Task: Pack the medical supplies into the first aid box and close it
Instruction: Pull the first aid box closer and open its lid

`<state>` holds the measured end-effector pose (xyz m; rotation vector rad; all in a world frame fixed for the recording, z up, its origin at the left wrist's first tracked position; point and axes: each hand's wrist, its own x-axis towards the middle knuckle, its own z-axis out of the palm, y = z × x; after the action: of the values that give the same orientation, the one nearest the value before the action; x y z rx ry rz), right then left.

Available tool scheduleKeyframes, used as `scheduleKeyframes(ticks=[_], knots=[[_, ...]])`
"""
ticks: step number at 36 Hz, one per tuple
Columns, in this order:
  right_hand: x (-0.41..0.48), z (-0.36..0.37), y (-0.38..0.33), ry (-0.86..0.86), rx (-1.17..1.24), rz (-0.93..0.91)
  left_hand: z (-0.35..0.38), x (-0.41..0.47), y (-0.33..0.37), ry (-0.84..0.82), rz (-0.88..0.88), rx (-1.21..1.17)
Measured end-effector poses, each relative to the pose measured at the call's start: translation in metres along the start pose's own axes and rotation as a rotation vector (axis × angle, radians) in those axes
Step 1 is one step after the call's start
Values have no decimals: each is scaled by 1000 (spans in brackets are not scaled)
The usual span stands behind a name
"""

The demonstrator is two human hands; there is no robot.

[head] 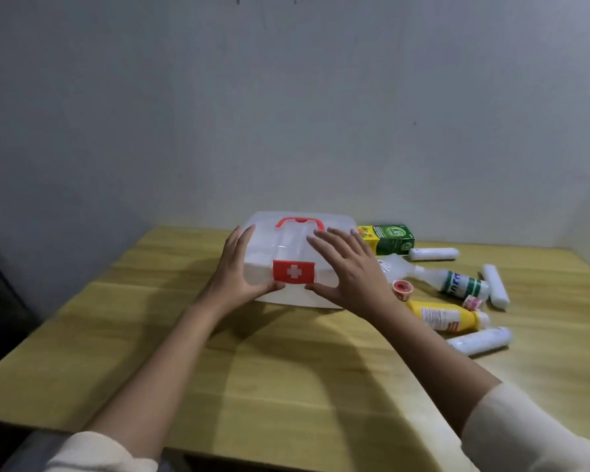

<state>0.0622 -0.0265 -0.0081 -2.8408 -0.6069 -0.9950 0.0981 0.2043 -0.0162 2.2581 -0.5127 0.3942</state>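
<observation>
A plain grey wall rises behind a pale wooden worktop (pixel 218 369), which fills the lower half of the view. Toward its far middle stands the first aid box (pixel 286 253), translucent white, lid down, with a red carry handle (pixel 300 223) on top and a red latch (pixel 294 271) bearing a white cross on its near face.

Both hands are on the box. The left hand (pixel 237 270) clasps the near left corner, fingers spread up the side and thumb pressing the front just beside the latch. The right hand (pixel 346 270) lies over the right part of the lid, fingers fanned out and thumb reaching in toward the latch from the right. Cream sleeves show at the near edge.

The supplies lie loose on the worktop to the right of the box. A green carton (pixel 389 238) sits farthest, close to the box's far right corner. Nearer come a white roll (pixel 433 253), a clear bottle with a green label (pixel 453 281) on its side, a small tape roll (pixel 402 287), another white roll (pixel 496 284), a yellow bottle (pixel 447 316) lying flat, and nearest, a white tube (pixel 481 340).
</observation>
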Motion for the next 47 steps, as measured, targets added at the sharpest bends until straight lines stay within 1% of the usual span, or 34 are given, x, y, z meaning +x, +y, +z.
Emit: scheduleKeyframes(ticks=[7,9,13,15,18,22,26,30,35,37,39,42,47], knots=[[-2,2,6,158,5,-266,5,0,-3,54,63,6],[-2,2,3,200,21,-300,5,0,-2,69,62,-6],[0,1,-3,303,107,-303,7,-5,5,88,21,-54],[2,3,-5,334,138,-276,10,-7,8,96,2,-59],[6,3,-9,323,213,-175,13,-8,9,122,-28,-78],[10,-1,-12,282,304,-61,18,-9,10,124,-149,-202],[18,-7,-11,286,343,-3,21,-10,12,124,-235,-300],[31,-20,-8,335,410,36,20,-6,13,137,-231,-296],[59,-43,-3,301,507,106,17,-8,11,93,-227,-333],[73,-46,2,289,506,122,17,-8,12,101,-224,-334],[86,-46,8,315,478,149,17,-8,13,120,-232,-329],[101,-42,16,372,376,218,18,-8,12,135,-237,-327],[120,-31,25,531,249,403,21,-11,12,152,-245,-331]])
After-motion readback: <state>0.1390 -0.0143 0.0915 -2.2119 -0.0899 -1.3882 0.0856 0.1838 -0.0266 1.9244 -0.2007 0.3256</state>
